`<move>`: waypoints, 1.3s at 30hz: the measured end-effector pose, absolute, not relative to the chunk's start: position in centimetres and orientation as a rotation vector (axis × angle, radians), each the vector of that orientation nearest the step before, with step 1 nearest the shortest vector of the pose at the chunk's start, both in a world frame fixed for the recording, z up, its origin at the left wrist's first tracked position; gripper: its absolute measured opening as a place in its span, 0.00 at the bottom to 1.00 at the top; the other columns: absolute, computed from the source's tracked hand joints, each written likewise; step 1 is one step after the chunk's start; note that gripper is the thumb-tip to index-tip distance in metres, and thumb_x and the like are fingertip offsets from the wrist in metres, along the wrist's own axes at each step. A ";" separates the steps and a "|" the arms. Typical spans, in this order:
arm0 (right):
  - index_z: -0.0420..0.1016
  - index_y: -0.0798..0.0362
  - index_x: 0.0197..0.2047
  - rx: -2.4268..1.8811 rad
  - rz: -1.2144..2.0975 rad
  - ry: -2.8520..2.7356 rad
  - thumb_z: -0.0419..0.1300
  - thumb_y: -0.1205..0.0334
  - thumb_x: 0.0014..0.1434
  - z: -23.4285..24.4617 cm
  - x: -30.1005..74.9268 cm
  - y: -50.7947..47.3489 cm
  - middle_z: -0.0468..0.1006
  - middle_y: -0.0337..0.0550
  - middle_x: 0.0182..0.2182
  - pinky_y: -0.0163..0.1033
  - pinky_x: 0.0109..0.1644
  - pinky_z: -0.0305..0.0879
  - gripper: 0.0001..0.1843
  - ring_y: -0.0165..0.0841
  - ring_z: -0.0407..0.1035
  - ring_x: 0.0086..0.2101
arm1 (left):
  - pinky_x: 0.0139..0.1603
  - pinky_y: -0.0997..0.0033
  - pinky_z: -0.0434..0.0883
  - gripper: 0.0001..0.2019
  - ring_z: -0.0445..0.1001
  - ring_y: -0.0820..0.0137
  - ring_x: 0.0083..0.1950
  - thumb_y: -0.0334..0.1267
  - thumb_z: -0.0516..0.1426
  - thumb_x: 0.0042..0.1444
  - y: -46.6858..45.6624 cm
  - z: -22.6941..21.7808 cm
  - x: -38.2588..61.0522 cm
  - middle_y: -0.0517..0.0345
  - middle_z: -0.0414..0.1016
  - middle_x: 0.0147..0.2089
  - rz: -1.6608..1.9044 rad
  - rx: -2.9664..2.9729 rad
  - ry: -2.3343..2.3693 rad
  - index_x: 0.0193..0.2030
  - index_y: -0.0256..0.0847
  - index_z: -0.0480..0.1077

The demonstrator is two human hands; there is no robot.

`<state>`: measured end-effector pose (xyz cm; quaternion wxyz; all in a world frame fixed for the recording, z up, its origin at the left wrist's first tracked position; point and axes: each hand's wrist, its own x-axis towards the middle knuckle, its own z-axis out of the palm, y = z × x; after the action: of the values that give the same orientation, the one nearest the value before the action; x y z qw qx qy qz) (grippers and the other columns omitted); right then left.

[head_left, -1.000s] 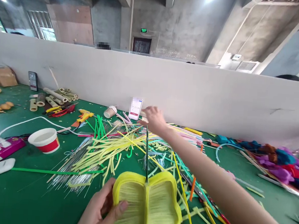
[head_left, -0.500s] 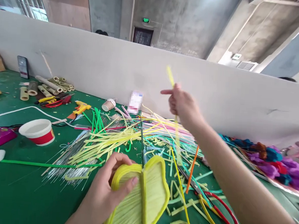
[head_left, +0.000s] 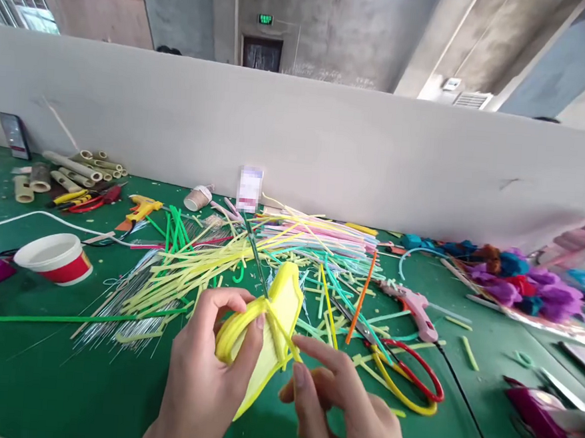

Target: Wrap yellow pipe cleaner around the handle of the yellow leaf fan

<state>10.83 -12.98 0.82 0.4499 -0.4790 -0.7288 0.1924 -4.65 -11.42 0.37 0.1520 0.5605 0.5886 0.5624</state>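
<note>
My left hand (head_left: 202, 366) is closed around a yellow leaf-shaped craft piece (head_left: 288, 289), thumb in front and fingers behind. The piece has pale panels with thick fuzzy edges, and a thin dark green stem (head_left: 255, 246) sticks up from its top. My right hand (head_left: 347, 400) pinches a yellow pipe cleaner (head_left: 281, 329) between thumb and forefinger. That strip runs across the front of the piece from near the left thumb. Scissors (head_left: 434, 382) with red and yellow handles lie to the right of the piece.
Yellow pipe cleaners (head_left: 182, 281), a pastel bundle (head_left: 316, 233) and offcuts cover the green table (head_left: 85, 391). A pink glue gun (head_left: 419, 311) lies right. Left are a paper cup (head_left: 54, 256), a yellow glue gun (head_left: 144, 207) and bamboo pieces (head_left: 73, 164). A phone (head_left: 249, 189) leans against the partition.
My right hand has come down from in front of the partition to the craft piece, bringing the pipe cleaner with it. The piece has turned and tilted in my left hand.
</note>
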 end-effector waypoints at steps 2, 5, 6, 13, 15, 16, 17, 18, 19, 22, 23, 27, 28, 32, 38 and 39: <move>0.69 0.44 0.55 -1.196 0.462 -1.732 0.56 0.59 0.67 0.3 10.6 -13.2 0.82 0.35 0.24 0.32 0.20 0.67 0.14 0.27 0.65 0.13 | 0.39 0.75 0.77 0.10 0.80 0.68 0.45 0.40 0.60 0.60 -11.5 0.4 -4.5 0.58 0.78 0.45 1.574 1.649 1.741 0.46 0.46 0.66; 0.70 0.42 0.59 -1.185 0.519 -1.642 0.55 0.61 0.67 0.7 11.2 -13.6 0.85 0.40 0.32 0.31 0.17 0.67 0.18 0.24 0.64 0.12 | 0.43 0.73 0.76 0.12 0.79 0.67 0.47 0.41 0.60 0.60 -11.2 0.5 -4.3 0.57 0.78 0.47 1.538 1.715 1.789 0.50 0.46 0.67; 0.72 0.42 0.57 -1.160 0.560 -1.627 0.53 0.62 0.68 1.0 11.7 -13.5 0.85 0.41 0.33 0.31 0.17 0.66 0.17 0.25 0.65 0.12 | 0.44 0.73 0.76 0.12 0.79 0.66 0.48 0.41 0.60 0.60 -11.1 0.5 -4.3 0.57 0.78 0.48 1.538 1.730 1.798 0.50 0.46 0.68; 0.74 0.44 0.54 -0.944 0.757 -1.295 0.66 0.63 0.59 1.7 16.5 -6.9 0.81 0.46 0.51 0.42 0.39 0.79 0.19 0.37 0.80 0.36 | 0.44 0.71 0.74 0.06 0.78 0.67 0.44 0.37 0.58 0.62 -10.4 0.9 -4.4 0.57 0.79 0.44 1.516 1.825 1.740 0.46 0.45 0.71; 0.78 0.48 0.44 -0.974 0.722 -1.209 0.67 0.60 0.59 1.3 17.6 -4.7 0.83 0.43 0.40 0.38 0.35 0.77 0.09 0.33 0.78 0.32 | 0.45 0.71 0.73 0.06 0.78 0.67 0.44 0.37 0.58 0.63 -10.4 1.0 -4.4 0.57 0.79 0.44 1.523 1.848 1.721 0.46 0.44 0.71; 0.79 0.49 0.42 -0.994 0.696 -1.193 0.66 0.58 0.60 1.1 17.9 -3.9 0.83 0.42 0.36 0.36 0.32 0.75 0.08 0.31 0.75 0.29 | 0.45 0.71 0.73 0.06 0.78 0.66 0.45 0.37 0.58 0.63 -10.3 1.0 -4.4 0.57 0.79 0.44 1.521 1.861 1.716 0.46 0.44 0.72; 0.79 0.50 0.42 -1.006 0.673 -1.190 0.64 0.56 0.62 0.9 18.0 -3.5 0.81 0.41 0.32 0.35 0.29 0.72 0.08 0.30 0.72 0.27 | 0.45 0.70 0.73 0.06 0.78 0.66 0.45 0.37 0.58 0.62 -10.2 1.1 -4.4 0.56 0.79 0.44 1.521 1.873 1.712 0.45 0.43 0.72; 0.80 0.50 0.42 -1.018 0.662 -1.193 0.63 0.54 0.63 0.7 18.0 -3.3 0.78 0.39 0.29 0.34 0.27 0.70 0.10 0.28 0.69 0.25 | 0.46 0.70 0.73 0.05 0.78 0.66 0.45 0.37 0.58 0.62 -10.1 1.1 -4.4 0.56 0.79 0.44 1.521 1.883 1.708 0.45 0.43 0.73; 0.80 0.51 0.44 -1.028 0.659 -1.199 0.62 0.53 0.64 0.5 17.8 -3.4 0.76 0.38 0.28 0.34 0.26 0.67 0.12 0.28 0.67 0.24 | 0.46 0.69 0.73 0.05 0.78 0.65 0.45 0.37 0.58 0.62 -10.0 1.1 -4.4 0.56 0.79 0.44 1.520 1.888 1.703 0.44 0.43 0.73; 0.81 0.51 0.46 -1.011 0.714 -1.189 0.60 0.52 0.65 0.5 16.5 -4.8 0.75 0.39 0.28 0.33 0.23 0.64 0.14 0.27 0.65 0.23 | 0.45 0.68 0.73 0.05 0.78 0.65 0.45 0.38 0.58 0.62 -9.9 1.2 -4.4 0.56 0.79 0.43 1.521 1.873 1.689 0.44 0.43 0.74; 0.81 0.51 0.47 -0.986 0.755 -1.190 0.60 0.52 0.65 0.6 15.9 -5.5 0.76 0.40 0.29 0.34 0.23 0.65 0.14 0.28 0.67 0.24 | 0.45 0.68 0.73 0.06 0.78 0.65 0.45 0.38 0.58 0.62 -9.8 1.2 -4.4 0.55 0.79 0.43 1.521 1.861 1.685 0.44 0.43 0.74; 0.80 0.51 0.43 -0.867 0.909 -1.255 0.58 0.54 0.67 1.3 13.5 -7.6 0.80 0.43 0.29 0.36 0.27 0.73 0.12 0.32 0.75 0.26 | 0.46 0.68 0.74 0.06 0.78 0.64 0.46 0.40 0.58 0.62 -9.9 1.4 -4.4 0.55 0.79 0.45 1.499 1.793 1.673 0.44 0.44 0.74; 0.80 0.52 0.41 -0.861 0.916 -1.264 0.59 0.54 0.66 1.5 13.0 -7.8 0.81 0.43 0.29 0.36 0.27 0.74 0.12 0.32 0.76 0.26 | 0.46 0.68 0.74 0.07 0.78 0.64 0.46 0.40 0.58 0.62 -9.9 1.4 -4.4 0.55 0.80 0.45 1.491 1.780 1.672 0.45 0.44 0.74; 0.79 0.53 0.38 -0.905 0.917 -1.253 0.61 0.54 0.64 1.8 11.5 -7.9 0.84 0.46 0.30 0.37 0.28 0.77 0.12 0.34 0.78 0.26 | 0.47 0.67 0.74 0.09 0.79 0.62 0.48 0.41 0.59 0.62 -10.0 1.5 -4.4 0.54 0.80 0.47 1.473 1.769 1.677 0.46 0.44 0.74; 0.78 0.50 0.38 -0.929 0.885 -1.233 0.67 0.59 0.59 0.8 10.4 -8.9 0.85 0.42 0.30 0.37 0.35 0.80 0.05 0.35 0.81 0.31 | 0.52 0.69 0.73 0.09 0.77 0.64 0.52 0.39 0.58 0.62 -10.1 1.4 -4.4 0.56 0.79 0.50 1.509 1.801 1.675 0.49 0.44 0.73; 0.79 0.49 0.38 -0.943 0.818 -1.265 0.67 0.61 0.59 0.6 10.3 -9.2 0.85 0.41 0.31 0.37 0.36 0.80 0.04 0.35 0.82 0.31 | 0.52 0.69 0.73 0.09 0.77 0.65 0.52 0.38 0.58 0.63 -10.2 1.4 -4.4 0.56 0.79 0.50 1.509 1.803 1.678 0.49 0.44 0.73</move>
<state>10.28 -9.21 0.58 0.6305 -0.4117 -0.5526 0.3571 -4.39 -10.19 1.37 0.1262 0.6191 0.5763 0.5183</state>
